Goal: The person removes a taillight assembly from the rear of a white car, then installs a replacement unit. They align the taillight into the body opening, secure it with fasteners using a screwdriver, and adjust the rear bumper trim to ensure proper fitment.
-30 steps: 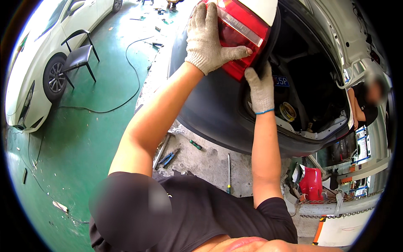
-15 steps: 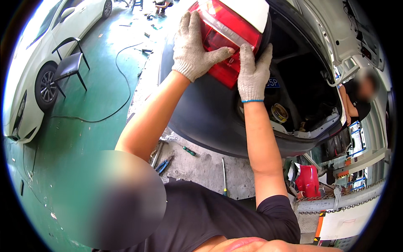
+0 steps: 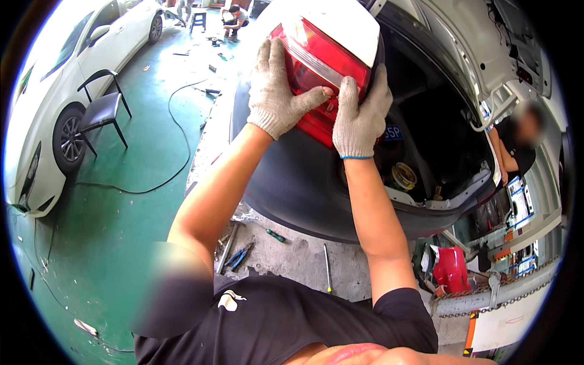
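A red tail light [image 3: 328, 47] with a pale band across it sits at the rear corner of a car, below a white body panel [image 3: 347, 18]. Both my hands wear knitted gloves. My left hand [image 3: 275, 91] grips the light's left side, its fingers along the outer edge and its thumb across the red lens. My right hand [image 3: 363, 118] holds the right side, thumb on the lens and fingers round the edge beside the trunk opening. Below the light curves a dark grey bumper [image 3: 292, 182]. The back of the light is hidden.
The open trunk [image 3: 438, 109] holds a roll of tape [image 3: 403, 176]. Pliers [image 3: 239, 257] and screwdrivers [image 3: 328, 267] lie on the floor below the bumper. A black chair [image 3: 102, 112] and a white car [image 3: 67, 79] stand left. A co-worker [image 3: 511, 146] is at the right.
The whole view has shifted, so the scene sits lower in the picture. My hands stay on the tail light, and my right hand's fingers have shifted slightly along its edge.
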`<state>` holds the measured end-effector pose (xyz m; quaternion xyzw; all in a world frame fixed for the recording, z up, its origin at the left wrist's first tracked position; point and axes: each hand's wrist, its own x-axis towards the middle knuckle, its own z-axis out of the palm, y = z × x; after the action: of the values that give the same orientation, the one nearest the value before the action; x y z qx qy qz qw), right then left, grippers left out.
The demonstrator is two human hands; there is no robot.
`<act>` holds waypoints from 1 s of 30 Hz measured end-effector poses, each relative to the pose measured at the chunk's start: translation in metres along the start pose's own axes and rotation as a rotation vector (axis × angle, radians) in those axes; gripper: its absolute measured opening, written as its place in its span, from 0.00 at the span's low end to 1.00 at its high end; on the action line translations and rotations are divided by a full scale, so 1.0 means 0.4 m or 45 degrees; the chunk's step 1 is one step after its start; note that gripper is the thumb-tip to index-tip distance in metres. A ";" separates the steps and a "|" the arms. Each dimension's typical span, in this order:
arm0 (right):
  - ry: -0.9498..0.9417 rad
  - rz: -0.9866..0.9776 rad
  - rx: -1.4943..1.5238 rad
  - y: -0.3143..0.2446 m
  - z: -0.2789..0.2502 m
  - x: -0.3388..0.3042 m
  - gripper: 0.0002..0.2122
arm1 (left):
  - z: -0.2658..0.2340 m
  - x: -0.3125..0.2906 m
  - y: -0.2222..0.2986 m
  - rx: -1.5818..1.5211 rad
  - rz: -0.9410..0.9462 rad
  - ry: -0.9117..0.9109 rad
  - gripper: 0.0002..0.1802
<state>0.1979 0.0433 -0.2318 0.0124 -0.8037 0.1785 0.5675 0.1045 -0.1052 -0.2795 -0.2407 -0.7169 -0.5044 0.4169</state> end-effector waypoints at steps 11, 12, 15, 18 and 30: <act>-0.044 -0.298 0.002 -0.026 -0.007 0.081 0.34 | 0.001 0.025 -0.039 -0.105 -0.090 -0.024 0.78; -0.002 -0.279 -0.003 -0.020 0.001 0.102 0.33 | 0.002 0.012 -0.036 -0.109 -0.088 -0.028 0.78; -0.054 -0.192 0.029 -0.034 0.000 0.122 0.31 | 0.006 0.010 -0.039 -0.126 -0.098 -0.041 0.77; -0.013 -0.195 0.005 -0.032 0.012 0.128 0.28 | -0.002 0.019 -0.040 -0.145 -0.110 -0.042 0.75; -0.028 -0.153 0.191 -0.045 0.011 0.132 0.22 | -0.014 -0.187 -0.230 -0.351 -0.091 -0.171 0.67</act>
<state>0.1792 0.0347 -0.1798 0.1051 -0.7921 0.2037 0.5658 0.0760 -0.1391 -0.3895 -0.3031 -0.6753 -0.5952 0.3129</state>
